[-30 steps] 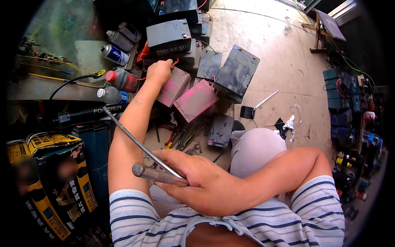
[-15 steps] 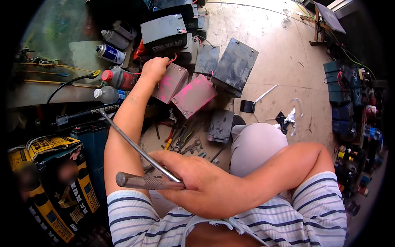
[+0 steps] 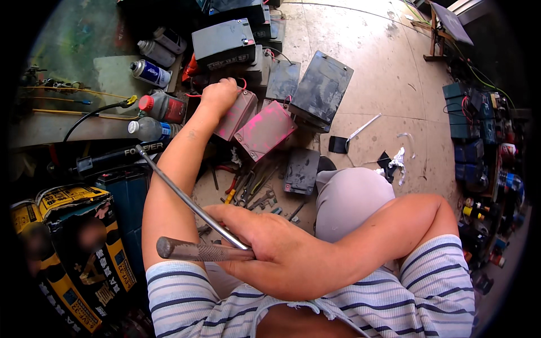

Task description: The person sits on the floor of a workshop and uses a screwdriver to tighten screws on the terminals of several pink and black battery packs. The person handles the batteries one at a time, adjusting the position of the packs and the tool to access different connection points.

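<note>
My left hand reaches forward to the far edge of a grey battery with pink smears, its fingers curled. Red wire shows on both sides of that hand, but the fingertips are hidden, so what they grip is unclear. A second pink-smeared battery stands to its right. Close to my chest, my right hand is closed around a steel tool with a knurled handle and a long metal rod. Its rod slants up and left across my left forearm.
Dark batteries stand behind and to the right; a smaller one sits nearer. Loose hand tools lie on the floor. Bottles and spray cans line the left; yellow-black boxes are stacked at lower left.
My left hand has shifted slightly right and away from me over the battery's far edge, and the red wire beside it has moved. My right hand and its tool stay nearly still.
</note>
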